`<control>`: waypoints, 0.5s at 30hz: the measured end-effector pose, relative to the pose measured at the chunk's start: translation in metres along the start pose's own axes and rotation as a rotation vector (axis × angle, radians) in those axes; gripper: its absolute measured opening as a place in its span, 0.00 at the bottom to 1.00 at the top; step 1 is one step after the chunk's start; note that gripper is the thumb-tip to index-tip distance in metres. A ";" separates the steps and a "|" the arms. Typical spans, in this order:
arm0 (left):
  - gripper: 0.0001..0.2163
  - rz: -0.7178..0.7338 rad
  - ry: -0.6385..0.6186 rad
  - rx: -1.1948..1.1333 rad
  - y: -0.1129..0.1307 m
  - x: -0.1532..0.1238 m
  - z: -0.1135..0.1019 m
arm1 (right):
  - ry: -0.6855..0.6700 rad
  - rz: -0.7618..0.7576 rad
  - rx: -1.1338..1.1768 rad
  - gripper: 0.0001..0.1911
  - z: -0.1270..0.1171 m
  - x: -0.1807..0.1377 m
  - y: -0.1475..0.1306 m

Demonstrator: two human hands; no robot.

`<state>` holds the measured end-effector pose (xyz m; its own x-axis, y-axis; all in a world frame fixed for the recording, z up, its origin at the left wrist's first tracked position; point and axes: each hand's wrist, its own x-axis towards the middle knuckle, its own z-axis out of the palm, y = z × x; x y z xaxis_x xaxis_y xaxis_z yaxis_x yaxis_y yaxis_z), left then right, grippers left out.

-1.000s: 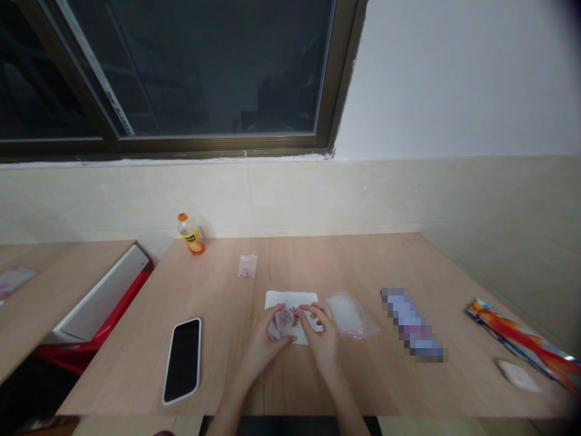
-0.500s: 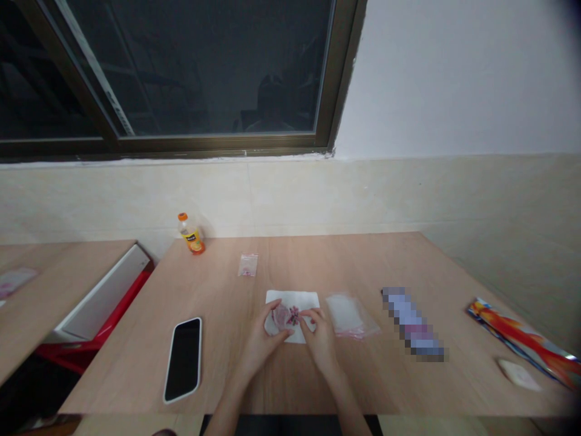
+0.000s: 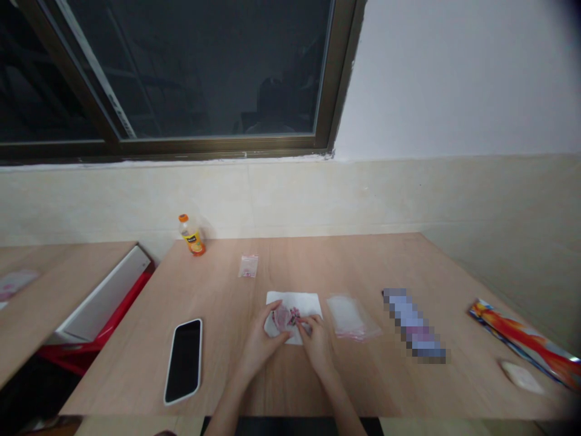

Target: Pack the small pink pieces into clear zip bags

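A white sheet of paper (image 3: 308, 300) lies on the table under both hands. My left hand (image 3: 262, 335) curls its thumb and forefinger around a see-through pinkish plastic bag (image 3: 282, 316), gripping it by its edges above the paper's left part. Small dark-pink pieces (image 3: 295, 313) lie just right of the bag, too small to make out singly. My right hand (image 3: 316, 343) is closed, its fingertips pinched together at the lower side of these pieces. Whether a piece sits between the fingertips is too small to tell.
Right of the paper lies a stack of clear zip bags (image 3: 348, 315). A small filled bag (image 3: 248, 266) is farther back, near an orange juice bottle (image 3: 194, 237). A phone (image 3: 184, 361) lies left; a blurred-out packet (image 3: 414, 327), shiny wrapper (image 3: 521, 339) and whitish object (image 3: 521, 376) lie right.
My right hand has shifted slightly down and left, its fingertips moving to the lower side of the pink pieces. My left hand keeps its grip on the bag.
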<state>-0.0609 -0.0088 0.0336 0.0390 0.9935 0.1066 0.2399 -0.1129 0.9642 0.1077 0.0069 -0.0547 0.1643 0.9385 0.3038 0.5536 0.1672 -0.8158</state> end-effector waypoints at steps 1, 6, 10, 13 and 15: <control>0.25 0.003 0.002 0.000 0.000 0.000 0.000 | 0.011 0.023 0.050 0.11 -0.001 0.002 -0.001; 0.25 0.005 -0.001 0.000 -0.001 -0.001 0.000 | 0.138 0.083 0.199 0.15 -0.018 0.016 -0.027; 0.25 0.006 -0.039 -0.059 -0.004 -0.002 0.005 | 0.111 -0.022 0.237 0.11 -0.036 0.021 -0.065; 0.25 0.001 -0.047 -0.111 -0.004 -0.001 0.008 | 0.020 -0.099 0.262 0.09 -0.041 0.021 -0.086; 0.24 -0.009 -0.040 -0.130 -0.003 -0.001 0.008 | -0.044 -0.122 0.292 0.09 -0.039 0.019 -0.092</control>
<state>-0.0542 -0.0094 0.0288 0.0769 0.9930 0.0901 0.1130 -0.0985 0.9887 0.0922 -0.0020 0.0454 0.0720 0.9174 0.3914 0.3085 0.3527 -0.8834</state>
